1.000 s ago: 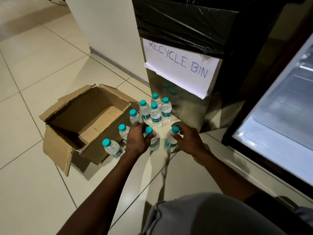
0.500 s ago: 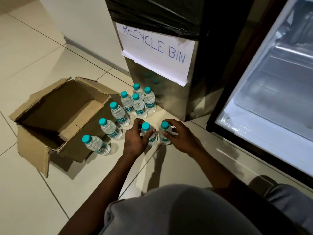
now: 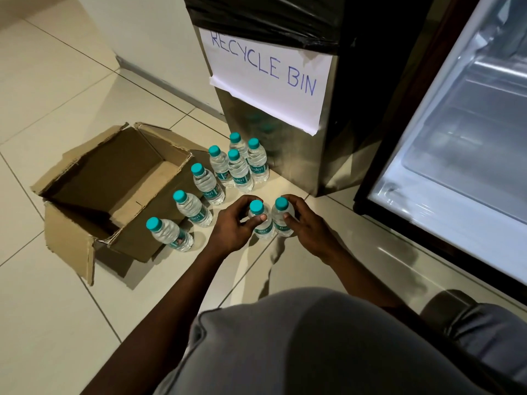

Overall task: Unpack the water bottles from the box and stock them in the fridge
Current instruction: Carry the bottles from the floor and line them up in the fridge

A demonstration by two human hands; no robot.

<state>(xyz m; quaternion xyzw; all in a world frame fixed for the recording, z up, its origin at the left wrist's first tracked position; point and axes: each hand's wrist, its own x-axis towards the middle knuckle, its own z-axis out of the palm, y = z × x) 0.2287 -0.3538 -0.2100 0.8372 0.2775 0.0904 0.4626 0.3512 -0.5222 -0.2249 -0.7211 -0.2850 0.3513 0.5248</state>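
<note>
hands (image 3: 268,223) gripping two bottles (image 3: 273,223), recycle bin (image 3: 285,155) beside

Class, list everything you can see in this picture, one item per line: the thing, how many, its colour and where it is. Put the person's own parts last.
Water bottles: nine, clear with teal caps, upright on the floor between box and bin.
Cardboard box: one, brown, open, on the floor at left.
Recycle bin: one, steel with black liner, behind the bottles.
Paper sign: one, white, on the bin.
Fridge: one, open, white inside, at right.
Floor: pale tiles.
Left hand: grips one bottle.
Right hand: grips the neighbouring bottle.
</note>
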